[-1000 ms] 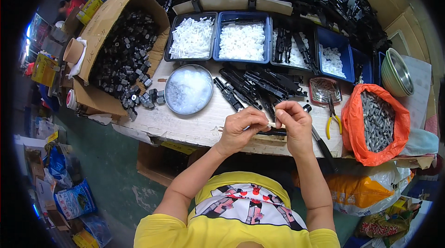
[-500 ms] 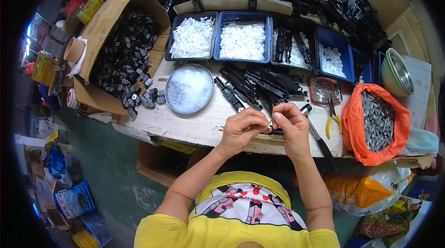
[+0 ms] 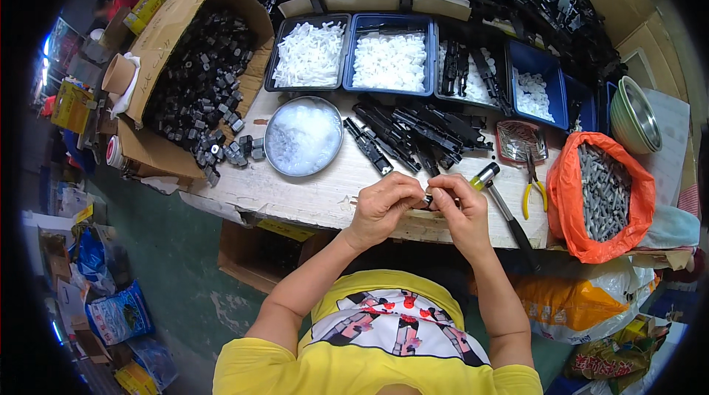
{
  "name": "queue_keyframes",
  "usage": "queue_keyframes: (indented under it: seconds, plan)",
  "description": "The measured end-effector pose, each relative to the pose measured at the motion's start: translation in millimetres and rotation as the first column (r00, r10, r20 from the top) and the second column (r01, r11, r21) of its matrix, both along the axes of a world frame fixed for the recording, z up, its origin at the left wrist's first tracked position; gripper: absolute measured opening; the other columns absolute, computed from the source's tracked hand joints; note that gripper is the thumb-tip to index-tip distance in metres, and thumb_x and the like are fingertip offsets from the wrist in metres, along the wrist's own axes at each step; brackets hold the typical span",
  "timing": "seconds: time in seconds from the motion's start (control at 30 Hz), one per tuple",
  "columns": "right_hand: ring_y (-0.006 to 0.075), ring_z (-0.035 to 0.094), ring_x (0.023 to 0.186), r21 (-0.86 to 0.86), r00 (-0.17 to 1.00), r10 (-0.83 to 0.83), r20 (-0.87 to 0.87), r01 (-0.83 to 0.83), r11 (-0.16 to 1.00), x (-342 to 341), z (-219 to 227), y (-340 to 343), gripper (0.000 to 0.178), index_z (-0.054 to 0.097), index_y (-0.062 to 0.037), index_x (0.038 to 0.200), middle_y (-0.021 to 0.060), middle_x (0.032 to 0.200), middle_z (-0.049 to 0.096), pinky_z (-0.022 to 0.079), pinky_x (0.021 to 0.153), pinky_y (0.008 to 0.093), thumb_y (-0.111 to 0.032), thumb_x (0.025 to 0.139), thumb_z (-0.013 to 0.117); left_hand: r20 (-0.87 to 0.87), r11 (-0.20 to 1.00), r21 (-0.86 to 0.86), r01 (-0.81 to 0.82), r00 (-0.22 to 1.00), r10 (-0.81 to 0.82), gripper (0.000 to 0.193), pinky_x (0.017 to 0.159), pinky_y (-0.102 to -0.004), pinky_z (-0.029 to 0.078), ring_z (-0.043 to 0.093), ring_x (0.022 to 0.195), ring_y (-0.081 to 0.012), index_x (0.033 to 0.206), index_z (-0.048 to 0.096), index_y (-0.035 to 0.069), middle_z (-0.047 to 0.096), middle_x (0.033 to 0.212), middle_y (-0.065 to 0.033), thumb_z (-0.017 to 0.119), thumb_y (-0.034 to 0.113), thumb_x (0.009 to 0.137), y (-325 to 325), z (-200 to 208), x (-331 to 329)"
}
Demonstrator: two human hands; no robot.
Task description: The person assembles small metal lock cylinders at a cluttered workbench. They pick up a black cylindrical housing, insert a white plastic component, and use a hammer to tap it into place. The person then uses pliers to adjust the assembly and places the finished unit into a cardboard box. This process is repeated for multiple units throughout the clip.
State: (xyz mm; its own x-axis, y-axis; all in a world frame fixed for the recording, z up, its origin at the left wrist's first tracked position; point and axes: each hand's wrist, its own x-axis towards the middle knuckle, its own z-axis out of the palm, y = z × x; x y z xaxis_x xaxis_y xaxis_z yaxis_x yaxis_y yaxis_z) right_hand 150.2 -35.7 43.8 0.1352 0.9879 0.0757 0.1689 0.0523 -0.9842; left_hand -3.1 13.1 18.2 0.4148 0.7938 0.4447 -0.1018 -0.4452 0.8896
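Note:
Close together over the front of the bench, my left hand (image 3: 385, 207) and my right hand (image 3: 459, 210) pinch at a small dark-and-light part (image 3: 427, 200). Fingertips cover most of it, so its kind is unclear. Just beyond my fingers lie long black plastic parts (image 3: 413, 129) in a loose heap. A hammer (image 3: 509, 219) with a black grip rests to the right of my right hand, its yellowish head beside my fingers. Farther right are yellow-handled pliers (image 3: 533, 192). To the left of the heap sits a round metal dish (image 3: 338, 148) of whitish, translucent stuff.
A cardboard box (image 3: 148, 77) of black blocky pieces stands at the left. Blue trays (image 3: 430, 63) of small white parts line the back, below piled black parts. On the right are an orange bag (image 3: 565, 196) of grey pieces, stacked bowls (image 3: 624, 118) and a clear red-tinged box (image 3: 521, 140).
My right fingers have shifted slightly left and curled closer around the small part. More of the hammer's head shows now. The left hand stays nearly in place.

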Motion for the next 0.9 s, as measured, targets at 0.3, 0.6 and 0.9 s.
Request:
queue_keyframes:
  seconds: [0.3,0.6,0.9]
  plan:
    - [0.0185,0.054,0.070,0.369,0.764,-0.105,0.637,-0.182,0.911,9,-12,-3,0.012,0.060,-0.0063,0.079,0.0032,0.078,0.059,0.033,0.065,0.0319,-0.003,0.069,0.066,-0.281,0.959,0.282,-0.008,0.955,0.091,0.021,0.073,-0.0309,0.043,0.057,0.084,-0.0224,0.090,0.062,0.003,0.060,0.089,-0.0089,0.065,-0.002,0.069,4,-2,-8]
    - [0.0195,0.046,0.078,0.165,0.607,0.040,0.794,-0.279,0.946,12,-20,-3,0.015,0.062,-0.0111,0.084,0.0010,0.075,0.050,0.029,0.069,0.0369,-0.009,0.069,0.063,-0.507,0.976,0.216,0.021,0.857,0.094,0.029,0.082,-0.0359,0.030,0.046,0.097,-0.0227,0.092,0.062,0.006,0.056,0.098,-0.0049,0.071,0.014,0.065,2,-12,-10]
    - [0.0212,0.048,0.079,0.160,0.700,0.070,0.711,-0.258,0.953,24,-13,-4,0.023,0.064,-0.0083,0.091,0.0037,0.080,0.052,0.029,0.071,0.0355,-0.002,0.069,0.062,-0.736,0.932,0.301,0.202,0.671,0.092,0.021,0.078,-0.0386,0.030,0.045,0.091,-0.0242,0.080,0.061,0.007,0.053,0.087,-0.0054,0.070,0.016,0.063,13,12,5]
